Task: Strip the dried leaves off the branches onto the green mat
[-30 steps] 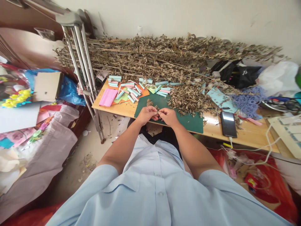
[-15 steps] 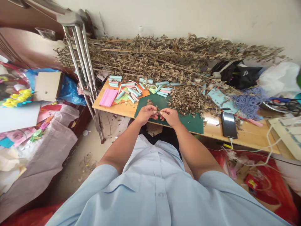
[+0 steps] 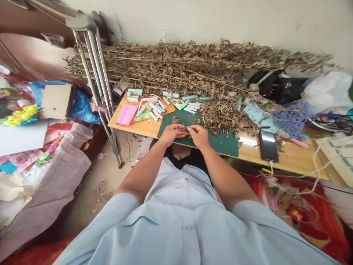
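Observation:
My left hand point(image 3: 173, 134) and my right hand point(image 3: 198, 134) meet over the near edge of a green cutting mat point(image 3: 224, 144). Fingers of both are pinched on a small bit of dried leaf point(image 3: 185, 128), mostly hidden by the fingertips. Just beyond my left hand lies a small crumbled clump of leaf point(image 3: 175, 120). A larger heap of dried leaves point(image 3: 220, 117) sits on the mat past my right hand. Rolled blue and pink paper tubes point(image 3: 157, 108) lie to the left, beside a folded pink paper point(image 3: 127, 114).
Bundles of dried stalks point(image 3: 176, 62) run along the wall. Metal crutches point(image 3: 96, 70) lean at the table's left end. To the right are a phone point(image 3: 268, 146) with a cable, a pen point(image 3: 257, 127), purple yarn point(image 3: 293, 117) and a power strip point(image 3: 338, 151).
My right hand has shifted slightly left, so the fingertips of both hands now press closer together on the leaf bit. The heap and tubes stay put.

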The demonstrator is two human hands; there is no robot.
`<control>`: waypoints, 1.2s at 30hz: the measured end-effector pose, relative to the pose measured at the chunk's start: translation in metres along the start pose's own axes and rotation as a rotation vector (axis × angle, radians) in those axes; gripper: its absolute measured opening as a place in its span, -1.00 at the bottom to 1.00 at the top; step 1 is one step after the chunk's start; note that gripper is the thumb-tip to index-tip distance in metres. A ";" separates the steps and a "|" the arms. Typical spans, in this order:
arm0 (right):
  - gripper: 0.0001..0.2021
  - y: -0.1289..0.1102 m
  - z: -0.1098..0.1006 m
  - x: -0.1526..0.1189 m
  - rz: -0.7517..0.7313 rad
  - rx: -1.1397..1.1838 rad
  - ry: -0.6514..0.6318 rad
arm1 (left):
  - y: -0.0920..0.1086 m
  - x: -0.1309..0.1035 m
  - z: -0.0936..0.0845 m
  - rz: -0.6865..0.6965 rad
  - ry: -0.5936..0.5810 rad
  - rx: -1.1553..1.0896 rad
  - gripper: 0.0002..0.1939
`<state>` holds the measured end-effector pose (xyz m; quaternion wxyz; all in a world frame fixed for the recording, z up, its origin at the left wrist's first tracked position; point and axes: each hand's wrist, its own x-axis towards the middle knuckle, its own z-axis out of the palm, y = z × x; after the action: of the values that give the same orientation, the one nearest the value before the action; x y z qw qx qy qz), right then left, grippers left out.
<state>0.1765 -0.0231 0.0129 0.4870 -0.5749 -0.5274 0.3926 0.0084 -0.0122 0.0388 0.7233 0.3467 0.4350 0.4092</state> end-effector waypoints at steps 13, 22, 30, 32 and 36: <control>-0.75 0.007 0.001 -0.002 -0.143 -0.174 -0.031 | -0.004 0.001 0.001 0.027 0.017 -0.010 -0.70; -0.78 0.003 0.000 -0.003 -0.206 -0.213 -0.022 | -0.004 0.000 0.008 0.055 0.093 0.062 -0.77; -0.79 -0.003 0.000 -0.009 -0.342 -0.306 -0.040 | -0.005 0.002 0.010 0.035 0.152 0.090 -0.87; -0.79 -0.003 0.000 -0.010 -0.372 -0.325 -0.055 | -0.004 0.002 0.011 0.035 0.161 0.092 -0.84; -0.75 0.000 0.001 -0.013 -0.430 -0.381 -0.085 | -0.003 0.002 0.011 0.059 0.174 0.104 -0.80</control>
<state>0.1739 -0.0356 0.0119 0.4199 -0.5142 -0.7212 0.1981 0.0195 -0.0138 0.0394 0.6514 0.3596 0.5065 0.4357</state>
